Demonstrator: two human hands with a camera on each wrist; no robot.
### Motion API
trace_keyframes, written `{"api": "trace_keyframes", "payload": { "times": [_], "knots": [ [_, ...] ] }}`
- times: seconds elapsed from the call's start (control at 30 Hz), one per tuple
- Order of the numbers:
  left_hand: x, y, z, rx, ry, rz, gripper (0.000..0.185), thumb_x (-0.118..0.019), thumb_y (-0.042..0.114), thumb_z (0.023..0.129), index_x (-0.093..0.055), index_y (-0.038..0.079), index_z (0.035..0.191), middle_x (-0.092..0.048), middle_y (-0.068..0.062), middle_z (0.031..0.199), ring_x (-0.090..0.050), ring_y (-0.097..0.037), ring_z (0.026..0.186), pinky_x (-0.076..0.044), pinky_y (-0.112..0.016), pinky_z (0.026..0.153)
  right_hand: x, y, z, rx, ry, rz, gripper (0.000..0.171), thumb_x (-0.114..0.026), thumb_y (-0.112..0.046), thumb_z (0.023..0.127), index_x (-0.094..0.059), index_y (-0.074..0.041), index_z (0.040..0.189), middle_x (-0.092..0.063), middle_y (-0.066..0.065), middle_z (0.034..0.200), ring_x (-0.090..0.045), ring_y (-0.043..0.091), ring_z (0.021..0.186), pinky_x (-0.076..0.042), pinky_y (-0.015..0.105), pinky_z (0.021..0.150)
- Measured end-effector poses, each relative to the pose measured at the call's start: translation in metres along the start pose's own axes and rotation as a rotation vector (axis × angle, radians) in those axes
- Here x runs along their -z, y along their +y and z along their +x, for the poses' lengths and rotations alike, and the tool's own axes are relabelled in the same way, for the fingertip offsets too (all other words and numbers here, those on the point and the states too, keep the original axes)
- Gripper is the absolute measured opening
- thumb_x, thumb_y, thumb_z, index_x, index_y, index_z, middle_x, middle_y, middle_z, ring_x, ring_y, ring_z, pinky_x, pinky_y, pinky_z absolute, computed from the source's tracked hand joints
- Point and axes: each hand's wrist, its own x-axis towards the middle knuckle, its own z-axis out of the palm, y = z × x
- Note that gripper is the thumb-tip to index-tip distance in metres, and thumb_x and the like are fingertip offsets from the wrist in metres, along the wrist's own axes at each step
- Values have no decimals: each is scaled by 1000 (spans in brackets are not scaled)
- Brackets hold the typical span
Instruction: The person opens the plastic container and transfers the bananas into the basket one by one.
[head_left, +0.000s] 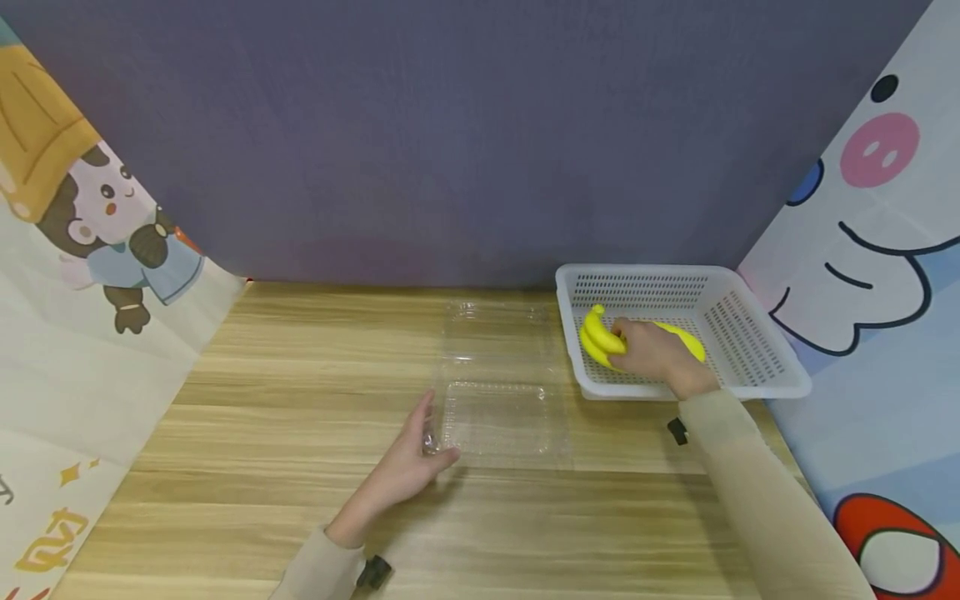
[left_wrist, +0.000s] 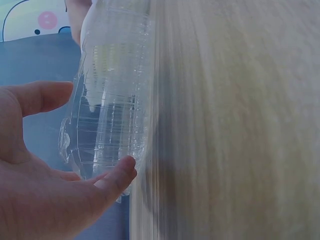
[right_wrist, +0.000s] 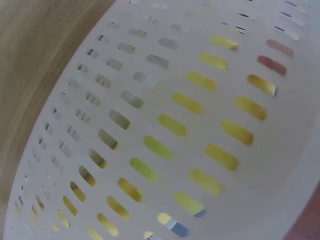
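A clear plastic clamshell box (head_left: 497,417) lies on the wooden table with its lid (head_left: 495,332) folded back. My left hand (head_left: 408,458) rests at its front left corner, thumb along the near wall and fingers by the left side. In the left wrist view, the thumb (left_wrist: 120,175) touches the ribbed box wall (left_wrist: 107,110). Inside a white basket (head_left: 772,383), my right hand (head_left: 656,354) grips a bunch of yellow bananas (head_left: 596,337). More yellow fruit (head_left: 686,340) shows behind that hand. The right wrist view shows yellow through the basket's slotted wall (right_wrist: 165,85).
The basket stands at the back right of the table (head_left: 300,375), close to the box. A dark grey panel (head_left: 450,150) rises behind the table. Cartoon-printed cloths hang on the left (head_left: 157,258) and right (head_left: 885,292).
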Motion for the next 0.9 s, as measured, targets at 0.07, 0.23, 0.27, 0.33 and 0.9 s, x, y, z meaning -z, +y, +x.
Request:
{"api": "trace_keyframes", "payload": {
  "times": [0.07, 0.23, 0.27, 0.33, 0.9],
  "knots": [
    [0, 0, 0, -4, 2, 4, 101, -77, 19, 90, -9, 4, 163, -29, -29, 159, -36, -49, 141, -32, -68, 112, -1, 0, 0, -7, -8, -3, 48, -69, -26, 89, -59, 0, 129, -65, 10, 100, -56, 23, 79, -49, 39, 67],
    [1, 1, 0, -6, 2, 8, 100, -77, 20, 90, -10, 4, 162, -29, -30, 159, -37, -50, 140, -33, -68, 111, -3, 2, 0, -15, -15, 1, 48, -69, -26, 88, -59, -1, 128, -65, 9, 99, -56, 23, 79, -48, 38, 67],
    [1, 1, 0, -7, 2, 8, 100, -77, 20, 90, -10, 4, 162, -29, -30, 159, -37, -51, 140, -33, -68, 111, -3, 3, 1, -16, -17, 1, 48, -69, -27, 88, -59, -1, 127, -65, 9, 99, -56, 23, 78, -48, 38, 66],
    [1, 1, 0, -4, 2, 6, 100, -77, 20, 90, -10, 4, 162, -29, -30, 159, -37, -50, 140, -33, -68, 112, -4, 4, 1, -20, -20, 3, 48, -69, -27, 88, -59, -1, 127, -64, 8, 98, -56, 23, 78, -48, 37, 66],
    [1, -1, 1, -6, -5, -7, 102, -77, 23, 89, -8, 5, 163, -27, -30, 160, -37, -47, 142, -33, -66, 113, -12, 9, 3, -4, 6, -13, 44, -71, -26, 88, -61, -1, 123, -66, 12, 106, -57, 26, 86, -51, 45, 75]
  ]
}}
